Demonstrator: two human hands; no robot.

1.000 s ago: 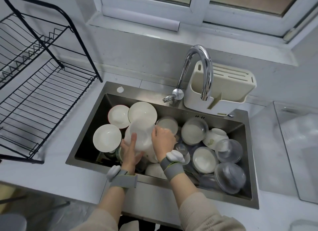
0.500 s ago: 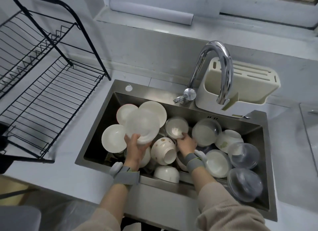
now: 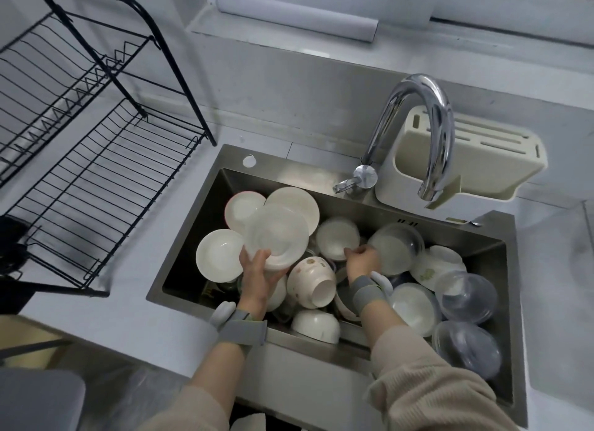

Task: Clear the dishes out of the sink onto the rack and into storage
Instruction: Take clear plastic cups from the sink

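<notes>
The steel sink point(image 3: 231, 160) is piled with white plates, bowls and clear lidded containers. My left hand point(image 3: 257, 274) grips the lower rim of a translucent white plate point(image 3: 276, 234), held tilted above the pile. My right hand point(image 3: 361, 260) reaches down among the dishes, its fingers on the near rim of a small white bowl point(image 3: 336, 239). A patterned bowl point(image 3: 310, 281) lies on its side between my hands. The black wire dish rack point(image 3: 96, 186) stands on the counter to the left, with nothing on its tiers.
A chrome tap point(image 3: 414, 122) arches over the sink's back edge. Behind it stands a cream utensil holder point(image 3: 475, 160). Clear containers point(image 3: 466, 295) crowd the sink's right end. Grey counter runs between rack and sink.
My left hand lifted the translucent plate off the pile and holds it alone. My right hand let go of it and moved right and down to the small bowl.
</notes>
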